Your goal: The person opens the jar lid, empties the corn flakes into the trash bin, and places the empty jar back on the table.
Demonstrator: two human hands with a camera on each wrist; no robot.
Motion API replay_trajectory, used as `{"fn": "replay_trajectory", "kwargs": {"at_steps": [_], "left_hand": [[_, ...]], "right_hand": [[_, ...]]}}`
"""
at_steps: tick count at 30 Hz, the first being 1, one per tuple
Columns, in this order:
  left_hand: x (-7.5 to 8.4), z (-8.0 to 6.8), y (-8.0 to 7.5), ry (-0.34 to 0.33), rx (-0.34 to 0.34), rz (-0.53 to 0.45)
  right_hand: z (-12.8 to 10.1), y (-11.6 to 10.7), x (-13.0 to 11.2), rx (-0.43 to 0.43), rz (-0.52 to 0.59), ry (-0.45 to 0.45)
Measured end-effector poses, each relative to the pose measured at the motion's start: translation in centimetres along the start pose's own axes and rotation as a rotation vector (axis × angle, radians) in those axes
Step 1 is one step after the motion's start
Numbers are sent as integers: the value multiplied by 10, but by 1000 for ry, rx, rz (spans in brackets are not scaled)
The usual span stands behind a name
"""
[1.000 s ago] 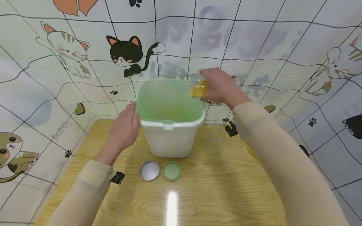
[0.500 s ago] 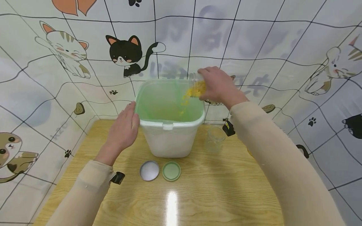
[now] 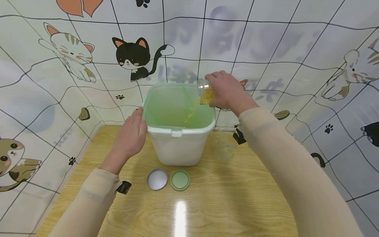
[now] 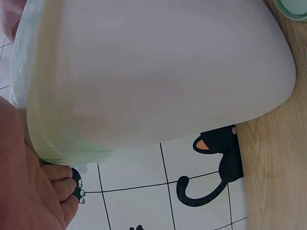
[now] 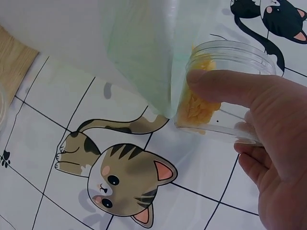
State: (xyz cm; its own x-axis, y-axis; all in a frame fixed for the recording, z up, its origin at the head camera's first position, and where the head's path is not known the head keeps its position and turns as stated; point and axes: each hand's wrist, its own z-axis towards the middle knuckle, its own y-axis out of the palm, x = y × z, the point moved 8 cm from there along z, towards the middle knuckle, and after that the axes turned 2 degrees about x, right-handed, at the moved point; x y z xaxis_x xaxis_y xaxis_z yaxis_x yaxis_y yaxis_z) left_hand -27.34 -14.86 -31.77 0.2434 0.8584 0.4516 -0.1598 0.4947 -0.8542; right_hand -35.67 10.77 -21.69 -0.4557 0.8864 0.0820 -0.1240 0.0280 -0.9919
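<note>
A white bin (image 3: 180, 148) with a pale green liner bag (image 3: 164, 102) stands on the wooden table. My left hand (image 3: 128, 138) rests against its left rim, fingers mostly straight along the edge. Over the right rim, my right hand (image 3: 228, 92) grips a clear jar (image 3: 203, 86) tipped on its side, mouth toward the bin. Yellow pieces (image 5: 199, 108) lie along the lower side of the jar, and some drop into the bin. The right thumb (image 5: 220, 86) presses across the jar's wall. The bottom of the bin is hidden.
Another clear jar (image 3: 226, 148) stands upright right of the bin. In front lie a whitish round lid (image 3: 157, 179) and a green one (image 3: 180, 180). A cat-patterned covering (image 3: 237, 42) rises behind and beside the table.
The right hand has shifted slightly left with the tipped jar. Yellow pieces have fallen from its mouth into the bin. The left hand stays at the rim.
</note>
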Motion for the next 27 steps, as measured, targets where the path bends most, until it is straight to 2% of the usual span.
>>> {"fn": "replay_trajectory", "kwargs": {"at_steps": [10, 22, 27], "left_hand": [[0, -1, 1, 2, -3, 1], [1, -1, 0, 3, -7, -1], [1, 0, 0, 1, -3, -3]], "right_hand": [[0, -2, -1, 30, -18, -10], [1, 0, -2, 9, -48, -20], [1, 0, -3, 32, -52, -29]]}}
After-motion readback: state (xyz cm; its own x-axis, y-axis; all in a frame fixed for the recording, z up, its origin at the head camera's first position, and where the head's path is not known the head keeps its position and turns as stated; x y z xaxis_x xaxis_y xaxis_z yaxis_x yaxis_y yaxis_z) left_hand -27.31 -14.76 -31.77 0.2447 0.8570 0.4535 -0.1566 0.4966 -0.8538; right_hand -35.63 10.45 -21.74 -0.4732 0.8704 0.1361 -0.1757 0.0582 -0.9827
